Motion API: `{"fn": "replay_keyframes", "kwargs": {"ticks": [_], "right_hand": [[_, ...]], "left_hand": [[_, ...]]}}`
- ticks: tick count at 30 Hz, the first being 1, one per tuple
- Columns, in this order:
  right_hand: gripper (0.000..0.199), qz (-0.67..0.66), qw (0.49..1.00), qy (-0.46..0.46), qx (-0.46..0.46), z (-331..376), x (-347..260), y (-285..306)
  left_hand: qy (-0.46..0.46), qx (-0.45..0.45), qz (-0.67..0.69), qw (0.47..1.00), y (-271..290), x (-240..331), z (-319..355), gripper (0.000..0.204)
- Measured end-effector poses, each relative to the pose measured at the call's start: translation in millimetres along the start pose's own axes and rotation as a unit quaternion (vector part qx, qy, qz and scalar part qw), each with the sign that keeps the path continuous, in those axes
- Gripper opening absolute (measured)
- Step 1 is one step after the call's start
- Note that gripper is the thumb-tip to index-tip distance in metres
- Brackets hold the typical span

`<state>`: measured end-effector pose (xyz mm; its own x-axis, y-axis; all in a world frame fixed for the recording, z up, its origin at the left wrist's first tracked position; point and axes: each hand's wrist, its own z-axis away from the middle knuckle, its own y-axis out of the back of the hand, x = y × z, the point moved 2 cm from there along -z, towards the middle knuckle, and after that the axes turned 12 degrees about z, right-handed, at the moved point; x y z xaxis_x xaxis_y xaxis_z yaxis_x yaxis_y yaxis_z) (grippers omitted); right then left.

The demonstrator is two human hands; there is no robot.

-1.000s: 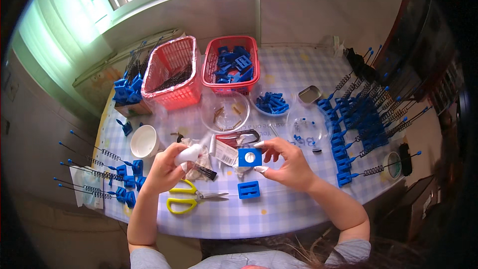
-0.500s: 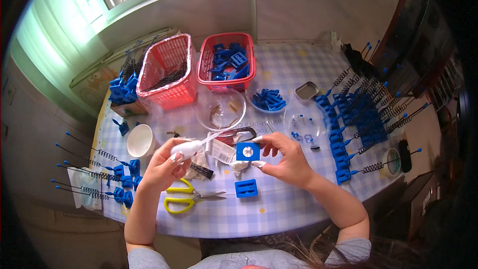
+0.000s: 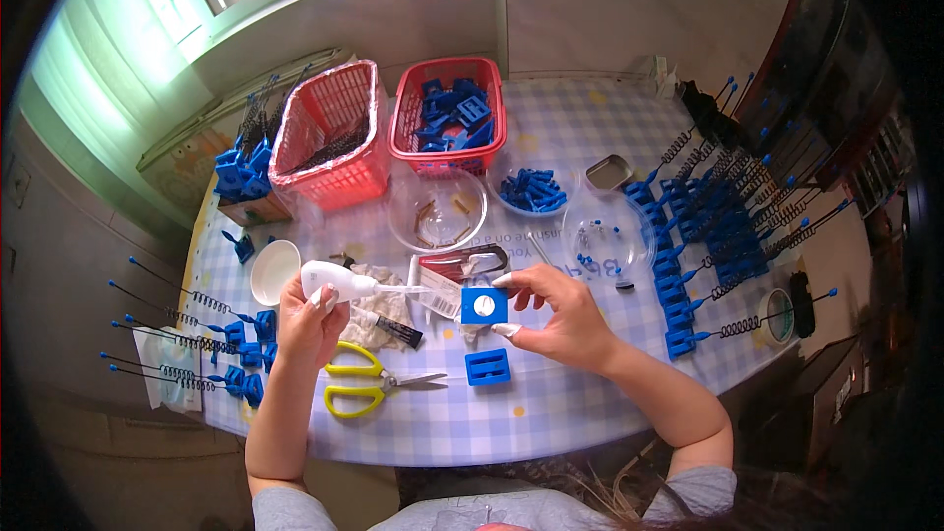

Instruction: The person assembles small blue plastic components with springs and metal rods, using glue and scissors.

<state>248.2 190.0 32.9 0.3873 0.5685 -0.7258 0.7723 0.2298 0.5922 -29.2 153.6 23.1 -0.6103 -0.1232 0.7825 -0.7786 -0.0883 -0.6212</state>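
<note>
My left hand (image 3: pixel 317 323) grips a white squeeze bottle (image 3: pixel 344 281) with a long thin nozzle, tipped over so the nozzle points right. The nozzle's end is close to a blue square plastic piece (image 3: pixel 472 313) with a round pale centre; whether they touch I cannot tell. My right hand (image 3: pixel 556 315) pinches that piece by its right side between thumb and fingers, and white wraps cover some fingertips. Just below it on the checked cloth lies a blue slotted piece (image 3: pixel 488 368). Yellow-handled scissors (image 3: pixel 366 383) lie left of that, blades to the right.
Behind stand a red basket (image 3: pixel 499 128) of blue parts and a pink basket (image 3: pixel 329 187) of dark pieces. Clear bowls (image 3: pixel 393 221), a white bowl (image 3: pixel 274 273) and a small metal tin (image 3: pixel 609 173) sit midway. Blue bases with black springs (image 3: pixel 678 310) line both sides.
The bottle has tipped flatter, its nozzle dropping toward the blue square piece, and my left hand has shifted slightly left. The piece has moved a little left and down with my right hand.
</note>
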Motion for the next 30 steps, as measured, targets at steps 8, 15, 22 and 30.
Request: {"fn": "replay_keyframes", "kwargs": {"ticks": [8, 15, 22, 30], "right_hand": [[0.039, 0.002, 1.000, 0.006, -0.016, 3.1, 2.0, -6.3], [0.040, -0.005, 1.000, 0.004, -0.017, 3.3, 2.7, -8.2], [0.040, -0.001, 1.000, 0.010, -0.026, 3.4, 3.1, -8.4], [0.039, -0.003, 1.000, 0.015, -0.021, 3.5, 2.2, -9.5]], "left_hand": [[0.031, 0.008, -0.007, 0.999, -9.5, -7.6, 2.5, 0.014], [0.048, 0.005, -0.056, 0.997, -13.7, -8.5, 2.8, 0.013], [0.048, -0.020, -0.078, 0.996, -12.0, -8.1, 3.0, 0.015], [0.029, -0.002, -0.070, 0.997, -19.8, -6.6, 5.7, 0.011]]}}
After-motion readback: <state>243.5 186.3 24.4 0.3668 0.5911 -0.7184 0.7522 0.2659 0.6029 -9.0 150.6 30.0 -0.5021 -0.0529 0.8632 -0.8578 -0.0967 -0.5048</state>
